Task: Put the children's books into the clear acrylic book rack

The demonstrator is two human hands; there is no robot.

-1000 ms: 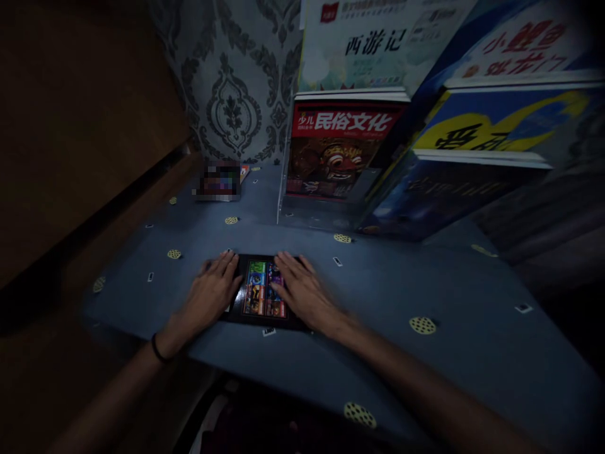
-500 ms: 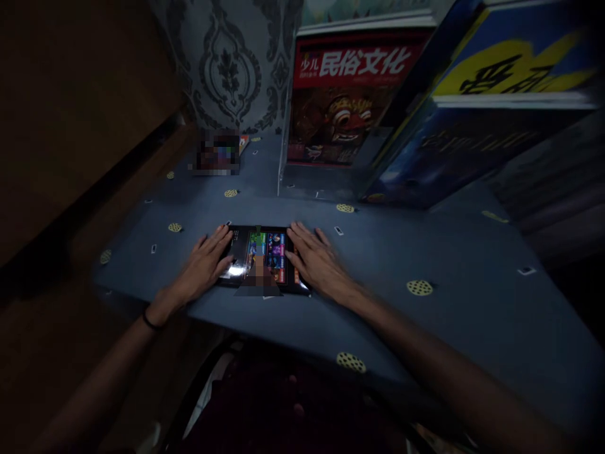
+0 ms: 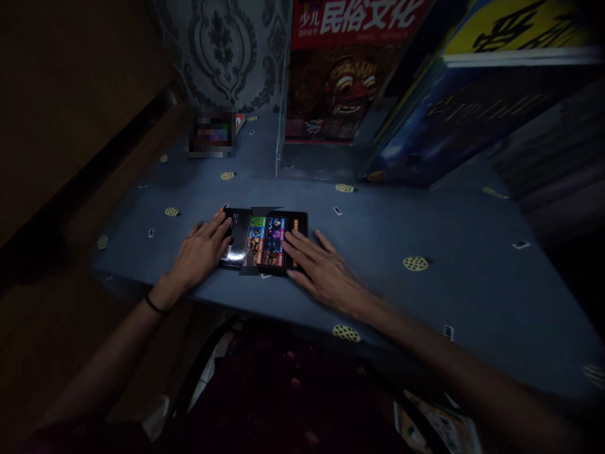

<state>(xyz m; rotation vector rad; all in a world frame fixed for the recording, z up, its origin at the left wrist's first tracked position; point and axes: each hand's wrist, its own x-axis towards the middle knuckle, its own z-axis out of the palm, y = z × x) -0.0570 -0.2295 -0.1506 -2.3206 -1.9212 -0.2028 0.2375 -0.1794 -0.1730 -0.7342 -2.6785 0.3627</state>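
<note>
A flat, glossy black item (image 3: pixel 274 243), which looks like a thin book or a box, lies on the blue tablecloth near the table's front edge. Small colourful picture panels fill its middle, and parts of it are blurred out. Over its left end rest the fingers of my left hand (image 3: pixel 201 250), stretched out and flat. My right hand (image 3: pixel 326 270) lies with spread fingers across its lower right part, leaving the upper right corner bare. Neither hand is wrapped around the item.
At the back, a clear stand (image 3: pixel 278 148) holds a red-topped book (image 3: pixel 347 82), with blue and yellow books (image 3: pixel 449 126) leaning to its right. A small pixelated item (image 3: pixel 212 133) sits at the back left. The blue patterned tablecloth (image 3: pixel 378 233) covers the table. Below right lies a printed item (image 3: pixel 437 425).
My right hand has slid down along the item's right side, uncovering its upper right corner. My left hand stays on the left end. The whole view has shifted slightly downward.
</note>
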